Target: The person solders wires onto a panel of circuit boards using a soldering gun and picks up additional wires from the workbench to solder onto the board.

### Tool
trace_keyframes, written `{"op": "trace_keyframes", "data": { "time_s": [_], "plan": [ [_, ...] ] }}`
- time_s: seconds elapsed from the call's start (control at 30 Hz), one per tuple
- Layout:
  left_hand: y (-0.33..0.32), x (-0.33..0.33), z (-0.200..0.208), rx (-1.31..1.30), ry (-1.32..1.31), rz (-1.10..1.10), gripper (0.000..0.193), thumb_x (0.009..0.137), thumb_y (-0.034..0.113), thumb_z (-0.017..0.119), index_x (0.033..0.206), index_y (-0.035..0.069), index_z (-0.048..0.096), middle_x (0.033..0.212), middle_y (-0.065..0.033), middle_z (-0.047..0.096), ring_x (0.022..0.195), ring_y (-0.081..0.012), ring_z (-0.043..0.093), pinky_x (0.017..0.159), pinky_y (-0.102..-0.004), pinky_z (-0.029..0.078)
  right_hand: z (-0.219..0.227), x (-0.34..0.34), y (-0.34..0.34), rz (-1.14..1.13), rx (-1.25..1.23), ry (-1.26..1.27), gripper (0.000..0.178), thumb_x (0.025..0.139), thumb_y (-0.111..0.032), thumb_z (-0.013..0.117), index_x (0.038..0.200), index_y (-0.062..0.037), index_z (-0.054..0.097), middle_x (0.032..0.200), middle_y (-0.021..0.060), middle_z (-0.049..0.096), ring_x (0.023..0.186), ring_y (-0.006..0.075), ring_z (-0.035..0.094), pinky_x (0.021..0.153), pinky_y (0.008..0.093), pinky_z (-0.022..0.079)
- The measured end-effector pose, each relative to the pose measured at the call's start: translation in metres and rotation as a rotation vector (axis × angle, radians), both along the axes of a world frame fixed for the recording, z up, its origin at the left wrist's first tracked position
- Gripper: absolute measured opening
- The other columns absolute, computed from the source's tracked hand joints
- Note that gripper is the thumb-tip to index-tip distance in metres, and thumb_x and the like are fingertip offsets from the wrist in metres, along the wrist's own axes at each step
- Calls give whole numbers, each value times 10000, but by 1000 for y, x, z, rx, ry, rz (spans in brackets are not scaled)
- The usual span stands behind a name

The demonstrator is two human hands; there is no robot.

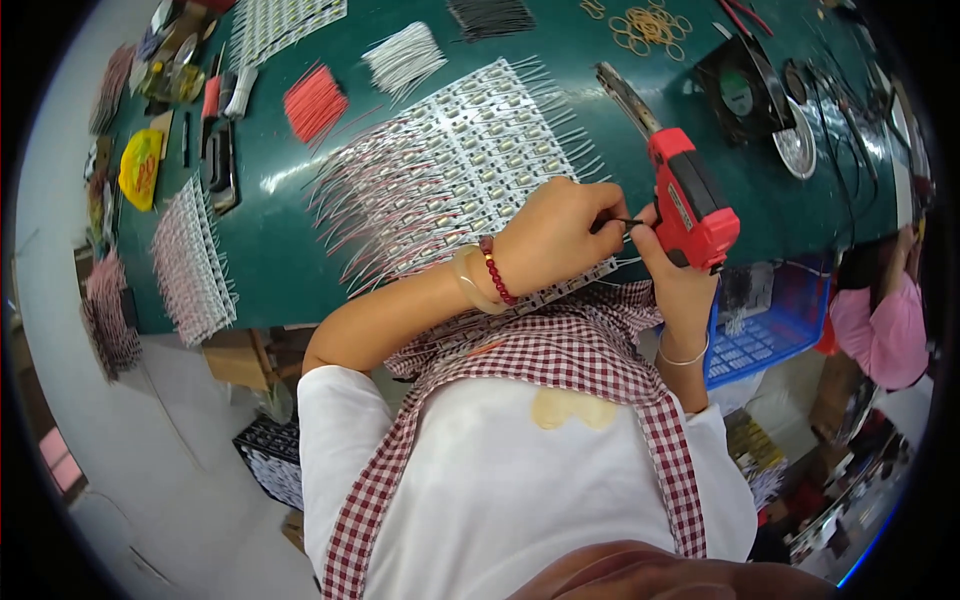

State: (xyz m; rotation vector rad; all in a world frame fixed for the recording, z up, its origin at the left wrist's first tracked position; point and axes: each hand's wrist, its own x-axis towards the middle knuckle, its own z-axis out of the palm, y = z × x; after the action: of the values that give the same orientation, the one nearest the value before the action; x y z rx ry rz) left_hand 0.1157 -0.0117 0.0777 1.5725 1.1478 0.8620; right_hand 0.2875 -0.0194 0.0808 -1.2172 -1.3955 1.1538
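A dark green worktable (262, 270) spans the upper view. On it, at 12 o'clock and partly under the person's left forearm, lies the broad sheet of white circuit boards (490, 115), fringed with thin red and white wires. A blue slatted plastic basket (765, 335) sits at 3 o'clock, below the table edge.

At 2 o'clock is a red-and-black pistol-shaped tool (690, 200), its metal nozzle angled toward 11 o'clock, beyond the sheet's edge. The step in hand looks like fine fingerwork beside this tool; the next move probably calls for a steady pinch and fingers kept clear of the nozzle.

The left hand (560, 230) is curled, its thumb and index finger nearly closed on a thin dark strand (628, 221). The right hand (685, 285) appears to have the tool's handle in its grasp, thumb reaching to the strand's other end; how tightly its hidden fingers wrap, I cannot tell.

Smaller still are the bundle of white wires (405, 60), between 11 and 12 o'clock, the bundle of red wires (315, 103) at 11, and tan rubber bands (650, 28) at 1.
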Motion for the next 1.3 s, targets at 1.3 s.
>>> {"op": "trace_keyframes", "data": {
  "time_s": [1.3],
  "plan": [
    [-50,-38,3,314,203,274,78,786,64,635,862,47,625,762,-107,598,674,-296,613,554,-388,487,11,-46,-25,75,-20,-107,261,782,2,735,996,-6,586,909,29,627,816,93,587,728,239,487]
  ]
}}
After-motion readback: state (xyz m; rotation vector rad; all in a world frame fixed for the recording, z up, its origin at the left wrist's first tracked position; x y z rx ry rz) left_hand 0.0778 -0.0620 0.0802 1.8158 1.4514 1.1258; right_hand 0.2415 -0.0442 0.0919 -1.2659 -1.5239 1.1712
